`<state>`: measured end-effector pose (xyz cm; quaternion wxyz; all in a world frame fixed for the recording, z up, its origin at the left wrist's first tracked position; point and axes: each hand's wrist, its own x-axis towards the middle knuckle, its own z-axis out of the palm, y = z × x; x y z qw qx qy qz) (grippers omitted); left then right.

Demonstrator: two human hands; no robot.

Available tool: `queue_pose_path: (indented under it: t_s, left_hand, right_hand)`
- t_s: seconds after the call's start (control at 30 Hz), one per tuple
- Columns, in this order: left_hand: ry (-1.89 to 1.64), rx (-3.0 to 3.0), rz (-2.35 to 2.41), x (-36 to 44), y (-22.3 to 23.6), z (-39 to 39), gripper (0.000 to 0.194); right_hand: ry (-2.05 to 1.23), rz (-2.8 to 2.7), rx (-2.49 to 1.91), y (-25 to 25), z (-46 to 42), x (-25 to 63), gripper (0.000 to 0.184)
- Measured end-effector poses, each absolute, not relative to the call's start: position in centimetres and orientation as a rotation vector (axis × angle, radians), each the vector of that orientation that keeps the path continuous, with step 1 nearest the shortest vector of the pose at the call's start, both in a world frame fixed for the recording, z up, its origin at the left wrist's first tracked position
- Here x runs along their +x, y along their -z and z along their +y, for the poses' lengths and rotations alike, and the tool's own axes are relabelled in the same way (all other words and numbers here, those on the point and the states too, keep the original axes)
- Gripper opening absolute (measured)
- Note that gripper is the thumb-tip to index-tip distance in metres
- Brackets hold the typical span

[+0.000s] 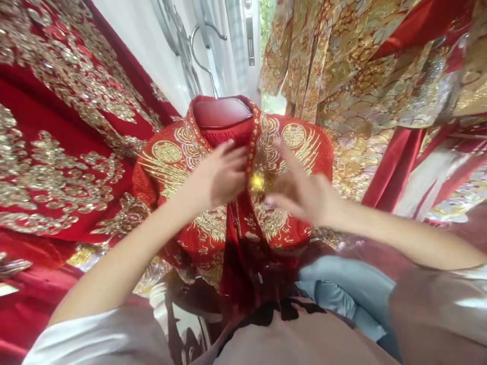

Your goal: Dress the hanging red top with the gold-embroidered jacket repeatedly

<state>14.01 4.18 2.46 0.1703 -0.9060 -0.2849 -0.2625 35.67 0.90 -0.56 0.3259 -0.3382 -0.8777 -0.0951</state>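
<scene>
A red jacket with gold embroidery and round gold medallions on its shoulders hangs on a clothes hanger in front of me. Its front edges part, and dark red cloth shows between them. My left hand is over the front opening below the collar, fingers stretched and somewhat blurred; whether they touch the fabric I cannot tell. Over the embroidered panel on the other side, my right hand has its thumb and forefinger spread apart, with nothing visible between them. A bright yellow glint shines on the jacket edge between both hands.
Red garments with heavy gold beading crowd the left side. Gold patterned garments and a red strip of cloth hang on the right. A white door frame with a metal latch plate stands behind the hanger. Blue denim shows below.
</scene>
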Motion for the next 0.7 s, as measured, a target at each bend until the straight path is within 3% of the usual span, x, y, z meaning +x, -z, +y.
queue_pose_path:
  t_s: [0.13,0.2,0.33,0.57,0.7]
  left_hand:
    - [1.134,-2.093,-1.114,10.3,-7.3,5.2,0.026]
    - [1.155,-2.092,-1.395,9.6,-8.2,6.6,0.028]
    - [1.203,-2.098,-1.554,9.7,-8.0,8.1,0.040]
    - [1.515,-2.076,-1.492,9.3,-9.1,6.9,0.049]
    - [1.196,-2.566,-1.573,4.9,-8.9,6.8,0.040]
  right_hand:
    - [0.222,-2.157,-0.837,-5.5,7.6,36.5,0.063]
    - [0.137,-2.286,-0.718,-7.2,10.6,36.2,0.056]
    - [-0.017,-2.349,-0.706,-7.6,13.7,35.1,0.022]
    - [-0.234,-2.099,-0.735,-8.9,12.8,33.5,0.028]
    - [-0.644,-2.241,-0.794,-9.3,14.0,36.8,0.014]
